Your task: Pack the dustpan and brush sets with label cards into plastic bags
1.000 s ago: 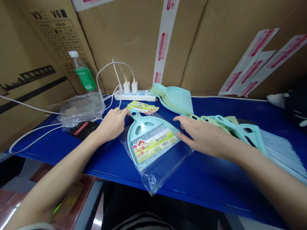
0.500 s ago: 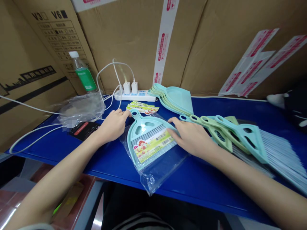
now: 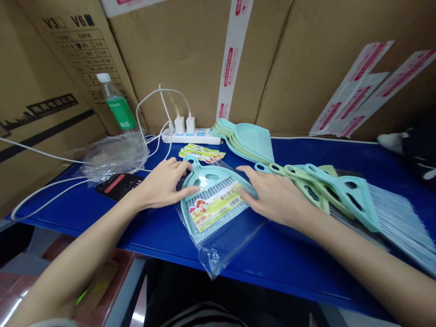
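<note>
A pale turquoise dustpan-and-brush set [image 3: 213, 193], inside a clear bag [image 3: 235, 245], lies flat on the blue bench [image 3: 293, 263], between the two hands and with its looped handle pointing away from the person. The fingers of the left hand [image 3: 166, 181] are spread, thumb well apart from forefinger: the forefinger is by the handle, the thumb tip over the pan's left shoulder. The right hand [image 3: 272, 193] is at the pan's right edge, forefinger beyond it and thumb by the end of the printed label [image 3: 216, 206] — whether these fingers pinch the edge or only touch the bag, I cannot tell.

The bag's near corner reaches the bench's front edge. Bare bench lies to the right of the bag, below the right forearm. Elsewhere it is tighter — loose label cards [image 3: 200, 153] and stacked dustpans [image 3: 255, 138] behind, a phone [image 3: 119, 185] beside the left wrist, and overlapping brushes [image 3: 369, 200] just beyond the right hand.
</note>
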A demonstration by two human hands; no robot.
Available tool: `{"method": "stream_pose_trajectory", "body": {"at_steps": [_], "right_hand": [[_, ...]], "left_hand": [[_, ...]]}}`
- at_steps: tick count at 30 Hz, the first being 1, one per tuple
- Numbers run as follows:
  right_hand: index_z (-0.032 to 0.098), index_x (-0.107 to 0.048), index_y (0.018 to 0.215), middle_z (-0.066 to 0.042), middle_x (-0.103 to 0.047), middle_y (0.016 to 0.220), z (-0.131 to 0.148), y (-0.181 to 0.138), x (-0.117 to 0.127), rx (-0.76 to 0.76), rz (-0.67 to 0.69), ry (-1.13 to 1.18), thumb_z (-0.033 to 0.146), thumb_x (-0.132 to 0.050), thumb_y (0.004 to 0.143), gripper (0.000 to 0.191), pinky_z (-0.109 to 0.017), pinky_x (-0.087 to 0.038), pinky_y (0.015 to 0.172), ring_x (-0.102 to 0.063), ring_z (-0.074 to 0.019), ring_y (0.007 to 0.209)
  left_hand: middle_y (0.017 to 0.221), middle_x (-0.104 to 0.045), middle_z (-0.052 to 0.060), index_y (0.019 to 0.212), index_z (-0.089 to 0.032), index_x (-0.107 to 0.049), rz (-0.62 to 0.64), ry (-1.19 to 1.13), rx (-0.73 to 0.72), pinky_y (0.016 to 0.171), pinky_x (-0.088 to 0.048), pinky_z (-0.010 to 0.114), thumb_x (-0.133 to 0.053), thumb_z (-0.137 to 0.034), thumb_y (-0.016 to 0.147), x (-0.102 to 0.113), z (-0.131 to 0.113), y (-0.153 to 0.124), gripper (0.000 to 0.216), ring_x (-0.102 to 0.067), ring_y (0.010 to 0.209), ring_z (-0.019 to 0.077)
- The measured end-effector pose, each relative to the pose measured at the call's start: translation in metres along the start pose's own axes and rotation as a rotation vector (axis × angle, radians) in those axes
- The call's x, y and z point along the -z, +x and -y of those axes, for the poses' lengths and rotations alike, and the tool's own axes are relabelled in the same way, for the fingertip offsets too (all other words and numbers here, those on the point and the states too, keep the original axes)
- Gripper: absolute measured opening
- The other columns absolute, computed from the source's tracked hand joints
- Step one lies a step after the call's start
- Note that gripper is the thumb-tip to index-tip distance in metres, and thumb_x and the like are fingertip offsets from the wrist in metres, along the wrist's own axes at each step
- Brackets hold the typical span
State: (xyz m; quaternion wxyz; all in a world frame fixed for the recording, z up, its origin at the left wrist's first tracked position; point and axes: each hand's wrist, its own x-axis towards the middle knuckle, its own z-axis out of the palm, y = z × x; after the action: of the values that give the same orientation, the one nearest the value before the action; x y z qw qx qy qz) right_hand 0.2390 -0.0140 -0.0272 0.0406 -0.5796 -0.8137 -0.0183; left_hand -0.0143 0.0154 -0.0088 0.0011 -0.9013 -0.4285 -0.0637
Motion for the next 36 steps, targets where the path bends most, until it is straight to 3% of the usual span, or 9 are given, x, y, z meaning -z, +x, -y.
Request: {"method": "stream_pose_trajectory", "body": {"at_steps": [5,12,17,20,25,29,32,36], "right_hand": [[0.017,-0.049,0.136,-0.015,-0.075,0.103,0.003,-0.001,-0.001,-0.008,0.006,-0.063,0.044,-0.036,0.092,0.054,-0.037,-0.046,0.060,-0.070,-0.0312,0.079],[0.015,-0.045,0.141,-0.017,-0.072,0.109,0.000,-0.001,-0.001,0.023,0.032,-0.040,0.044,-0.035,0.092,0.057,-0.043,-0.050,0.066,-0.069,-0.0333,0.083],[0.018,-0.034,0.150,-0.017,-0.067,0.118,-0.009,-0.003,0.002,0.161,0.108,0.027,0.039,-0.032,0.094,0.060,-0.046,-0.051,0.073,-0.069,-0.0315,0.085],[0.015,-0.042,0.142,-0.018,-0.063,0.122,-0.016,-0.005,0.004,0.210,0.167,0.108,0.039,-0.031,0.093,0.056,-0.045,-0.051,0.077,-0.067,-0.0313,0.091],[0.021,-0.052,0.127,-0.015,-0.063,0.114,-0.025,-0.007,0.010,0.245,0.264,0.250,0.042,-0.034,0.092,0.045,-0.044,-0.049,0.080,-0.064,-0.0300,0.095],[0.021,-0.054,0.116,-0.012,-0.064,0.103,-0.029,-0.007,0.021,0.284,0.378,0.329,0.042,-0.038,0.088,0.038,-0.039,-0.046,0.077,-0.062,-0.0266,0.088],[0.020,-0.053,0.111,-0.009,-0.064,0.092,-0.029,-0.005,0.029,0.294,0.454,0.389,0.051,-0.043,0.085,0.042,-0.036,-0.044,0.071,-0.060,-0.0244,0.079],[0.022,-0.052,0.092,-0.006,-0.060,0.082,-0.027,-0.001,0.032,0.276,0.482,0.457,0.056,-0.032,0.089,0.039,-0.034,-0.041,0.067,-0.057,-0.0219,0.073]], "left_hand": [[0.104,-0.062,0.011,0.117,-0.016,-0.052,0.061,-0.085,-0.080,0.082,-0.042,0.037,-0.050,-0.076,0.078,-0.001,-0.004,-0.004,0.071,-0.054,0.092,0.0263],[0.110,-0.061,0.012,0.117,-0.015,-0.051,0.060,-0.112,-0.122,0.084,-0.042,0.038,-0.054,-0.070,0.081,-0.004,-0.001,-0.004,0.066,-0.051,0.097,0.0268],[0.110,-0.061,0.013,0.119,-0.014,-0.052,0.063,-0.145,-0.137,0.088,-0.043,0.039,-0.055,-0.065,0.084,-0.005,0.000,-0.004,0.061,-0.050,0.100,0.0271],[0.113,-0.061,0.013,0.122,-0.015,-0.052,0.066,-0.175,-0.145,0.090,-0.043,0.040,-0.055,-0.063,0.085,-0.006,0.002,-0.004,0.061,-0.050,0.103,0.0276],[0.123,-0.057,0.015,0.126,-0.015,-0.051,0.069,-0.178,-0.173,0.096,-0.041,0.043,-0.051,-0.061,0.089,-0.007,0.003,-0.003,0.059,-0.048,0.111,0.0289],[0.124,-0.055,0.015,0.129,-0.016,-0.050,0.065,-0.165,-0.192,0.098,-0.041,0.045,-0.046,-0.061,0.091,-0.006,0.005,-0.003,0.058,-0.047,0.112,0.0292],[0.128,-0.053,0.018,0.132,-0.014,-0.049,0.082,-0.154,-0.210,0.100,-0.041,0.047,-0.042,-0.058,0.094,-0.006,0.007,-0.003,0.059,-0.045,0.115,0.0302],[0.135,-0.048,0.021,0.136,-0.010,-0.047,0.106,-0.153,-0.210,0.102,-0.038,0.049,-0.036,-0.052,0.097,-0.006,0.008,-0.004,0.058,-0.042,0.122,0.0320]]}}
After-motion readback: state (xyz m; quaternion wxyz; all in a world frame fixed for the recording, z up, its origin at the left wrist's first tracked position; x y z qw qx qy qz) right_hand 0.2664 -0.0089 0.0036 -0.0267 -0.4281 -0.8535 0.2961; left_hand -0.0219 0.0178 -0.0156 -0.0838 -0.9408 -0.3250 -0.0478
